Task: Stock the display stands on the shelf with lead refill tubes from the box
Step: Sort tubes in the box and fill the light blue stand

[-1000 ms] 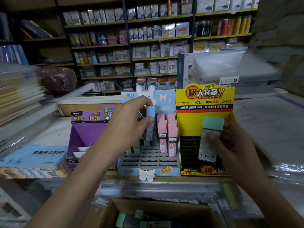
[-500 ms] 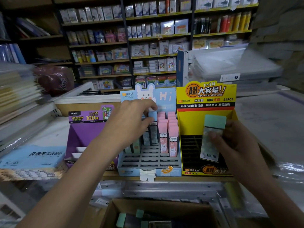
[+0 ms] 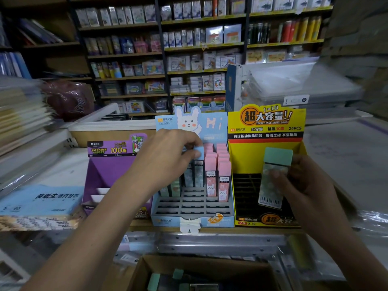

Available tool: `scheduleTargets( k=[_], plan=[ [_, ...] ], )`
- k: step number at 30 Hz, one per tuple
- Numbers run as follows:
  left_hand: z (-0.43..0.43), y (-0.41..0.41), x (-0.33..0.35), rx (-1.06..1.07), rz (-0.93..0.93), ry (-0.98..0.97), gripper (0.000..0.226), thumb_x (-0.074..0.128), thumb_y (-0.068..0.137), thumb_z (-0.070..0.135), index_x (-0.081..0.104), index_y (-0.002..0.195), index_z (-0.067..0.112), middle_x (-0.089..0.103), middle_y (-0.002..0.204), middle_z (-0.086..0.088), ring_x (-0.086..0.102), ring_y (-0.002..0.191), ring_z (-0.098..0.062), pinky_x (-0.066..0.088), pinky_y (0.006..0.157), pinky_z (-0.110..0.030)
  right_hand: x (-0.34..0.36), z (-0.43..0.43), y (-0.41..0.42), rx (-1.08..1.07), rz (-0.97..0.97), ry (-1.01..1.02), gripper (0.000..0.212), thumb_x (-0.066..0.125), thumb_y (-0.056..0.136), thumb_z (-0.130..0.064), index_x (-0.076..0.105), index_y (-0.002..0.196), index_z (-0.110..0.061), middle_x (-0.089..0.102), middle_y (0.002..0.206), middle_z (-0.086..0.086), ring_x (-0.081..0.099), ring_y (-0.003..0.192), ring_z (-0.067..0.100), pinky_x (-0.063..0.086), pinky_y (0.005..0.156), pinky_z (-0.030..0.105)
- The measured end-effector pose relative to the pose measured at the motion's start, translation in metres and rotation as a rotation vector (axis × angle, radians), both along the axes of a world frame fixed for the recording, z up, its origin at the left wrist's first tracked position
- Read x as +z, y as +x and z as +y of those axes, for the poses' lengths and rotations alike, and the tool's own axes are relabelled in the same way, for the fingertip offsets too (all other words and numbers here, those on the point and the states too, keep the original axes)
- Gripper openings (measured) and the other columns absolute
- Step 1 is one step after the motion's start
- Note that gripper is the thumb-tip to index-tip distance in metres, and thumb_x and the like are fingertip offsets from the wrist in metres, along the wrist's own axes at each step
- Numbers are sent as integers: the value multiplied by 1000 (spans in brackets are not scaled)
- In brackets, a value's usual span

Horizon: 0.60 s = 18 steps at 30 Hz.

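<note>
A slim lead refill tube with a light-blue cap and patterned clear body stands upright in a back slot of the light-blue cardboard display stand with a rabbit header. The left hand pinches its cap between thumb and curled fingers. Just right of it, pink-capped refill tubes fill two columns of the same stand. A few green-capped tubes stand at the stand's left side, and its front rows of slots are bare. The right hand grips a wider flat refill case with a mint-green cap and a barcode at its lower end, thumb across its front. It holds the case upright over the dark slots of the yellow cardboard display stand, which touches the blue stand's right side. A purple cardboard display stand sits on the blue stand's left. All three stands line the front edge of the wooden shelf. Below that edge, an open brown cardboard box holds more mint-capped cases.
</note>
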<state>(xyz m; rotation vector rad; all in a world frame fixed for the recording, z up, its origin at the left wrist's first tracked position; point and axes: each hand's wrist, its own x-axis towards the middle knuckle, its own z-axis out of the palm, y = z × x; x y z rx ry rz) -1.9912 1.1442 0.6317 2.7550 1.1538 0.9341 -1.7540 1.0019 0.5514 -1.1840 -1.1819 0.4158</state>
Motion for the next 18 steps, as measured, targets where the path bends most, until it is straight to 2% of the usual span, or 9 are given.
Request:
scheduleTargets(
  k=[2,4,7,10,13,18],
  plan=[
    [0,2,-2,-20,-20,10,11,74,91,32,76,102,33,62,96,15,48,76,-11,43,70,-33,0,0,-1,2,3,0,26,62,91,-21,60,117,-18,76,105,-4,74,93,12,60,71,21],
    [0,4,-5,-17,-18,30,16,75,90,31,78,106,29,58,98,13,55,90,-15,46,75,-35,0,0,-1,3,4,-1,26,62,91,-21,60,117,-19,76,105,-4,75,93,12,60,71,21],
    [1,5,-10,-2,26,86,23,75,90,30,78,112,26,63,99,9,55,103,-20,42,81,-33,1,0,-1,12,6,7,26,62,91,-20,60,117,-19,76,105,-3,74,94,13,61,72,23],
    [1,5,-12,-13,10,160,26,78,87,27,77,113,27,71,98,6,54,98,-23,38,81,-34,1,0,-1,15,2,10,26,62,90,-22,61,116,-21,76,106,-4,74,95,12,60,73,22],
    [-1,6,-14,1,10,199,19,81,84,25,75,102,24,72,96,6,53,96,-24,37,80,-35,1,0,0,12,-9,2,27,62,91,-21,60,117,-20,76,107,-5,74,96,12,61,75,24],
    [-1,7,-20,-6,-15,191,14,82,82,15,76,95,14,69,95,-3,56,94,-31,47,80,-42,2,-1,-1,12,-3,-14,25,62,92,-20,60,117,-19,76,106,-4,74,95,13,62,76,27]
  ],
)
